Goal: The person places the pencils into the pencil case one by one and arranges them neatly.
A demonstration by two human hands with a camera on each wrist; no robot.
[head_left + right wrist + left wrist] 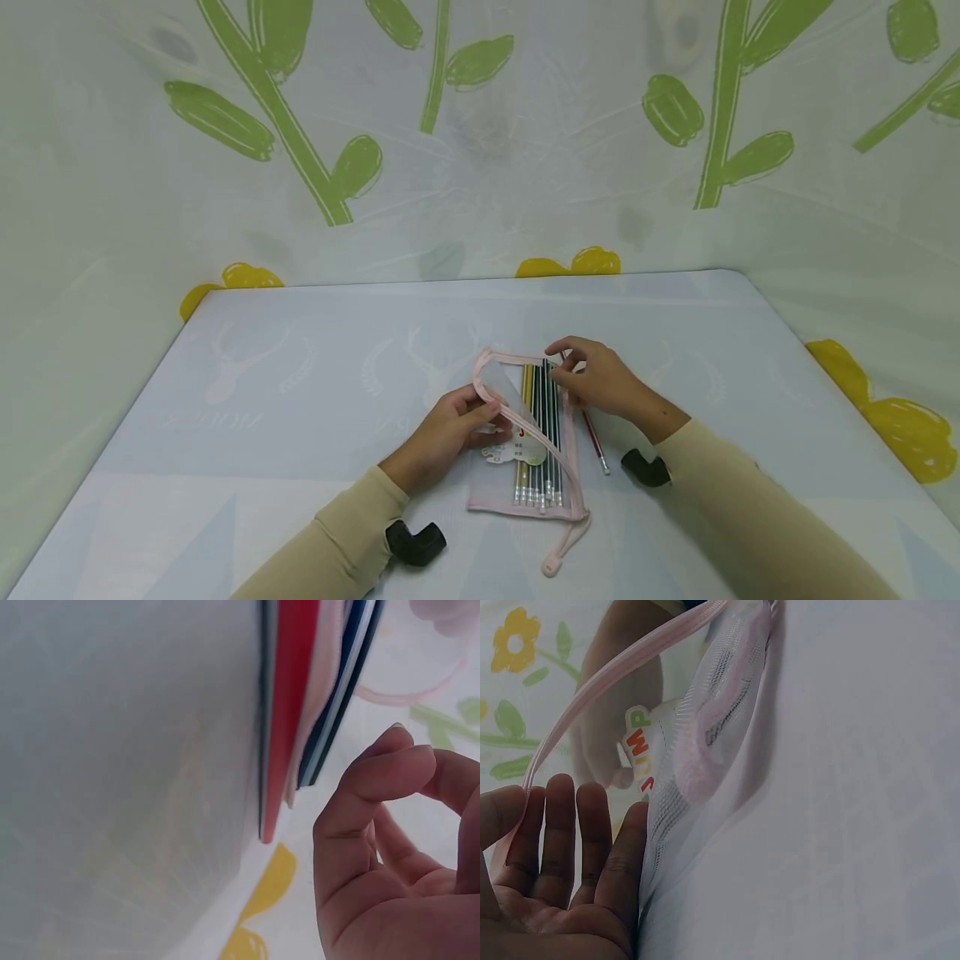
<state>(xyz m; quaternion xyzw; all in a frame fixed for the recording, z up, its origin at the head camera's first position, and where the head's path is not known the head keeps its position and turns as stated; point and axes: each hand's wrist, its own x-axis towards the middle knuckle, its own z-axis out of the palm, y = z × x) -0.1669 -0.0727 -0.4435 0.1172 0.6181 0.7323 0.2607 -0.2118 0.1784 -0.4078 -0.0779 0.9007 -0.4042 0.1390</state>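
My left hand point(460, 429) pinches the pink zip edge of a clear mesh pencil case point(487, 487) between thumb and forefinger, lifting that side of its mouth; the other fingers stand fairly straight. Inside lie several dark pencils point(553, 429) and yellow pencils point(522, 475), eraser ends toward me. A white label with coloured letters point(639, 750) shows at the case in the left wrist view. My right hand point(600, 379) hovers by the case's far right corner, fingers loosely bent, holding nothing. Beside the case, partly under that hand, lies a red pencil point(595, 437).
A pink pull cord point(552, 565) trails from the case's near right corner onto the white table point(300, 433). Black wrist mounts point(416, 543) sit at both sleeves. A pale curtain wall with green leaf prints point(360, 167) stands behind the table's far edge.
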